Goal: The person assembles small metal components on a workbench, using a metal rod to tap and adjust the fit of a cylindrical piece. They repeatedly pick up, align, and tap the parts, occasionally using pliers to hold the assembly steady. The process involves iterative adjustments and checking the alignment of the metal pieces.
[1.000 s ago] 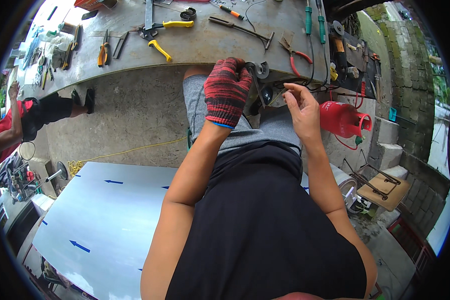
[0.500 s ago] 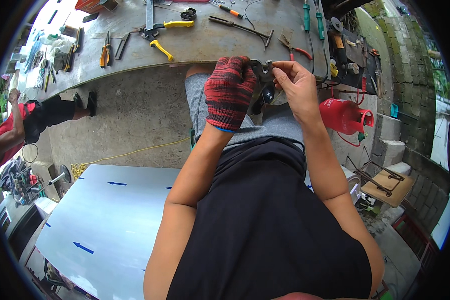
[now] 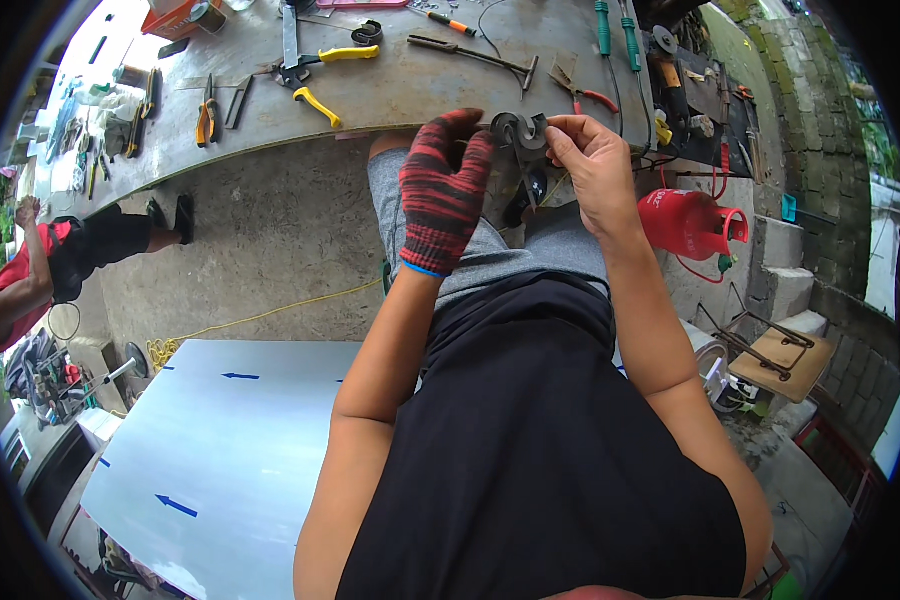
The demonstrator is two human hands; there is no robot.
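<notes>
My left hand (image 3: 443, 190) wears a red and black knit glove and pinches a small dark curled metal piece (image 3: 518, 130) in front of my chest. My bare right hand (image 3: 587, 160) grips the same piece from its right side, fingers bent around it. Both hands hover just below the near edge of a grey metal workbench (image 3: 400, 80). A thin dark strip hangs down from the piece between my hands. My grey shorts and black shirt fill the view below.
On the bench lie yellow-handled snips (image 3: 315, 75), orange-handled pliers (image 3: 206, 115), a hammer (image 3: 475, 55), green-handled screwdrivers (image 3: 615, 25) and red pliers (image 3: 585, 92). A red gas cylinder (image 3: 692, 222) stands at right. A pale metal sheet with blue arrows (image 3: 225, 440) lies lower left. Another person (image 3: 45, 265) stands at left.
My right hand rose from beside my thigh and joined my gloved left hand on the metal piece; both hands now hold it slightly higher, nearer the bench edge.
</notes>
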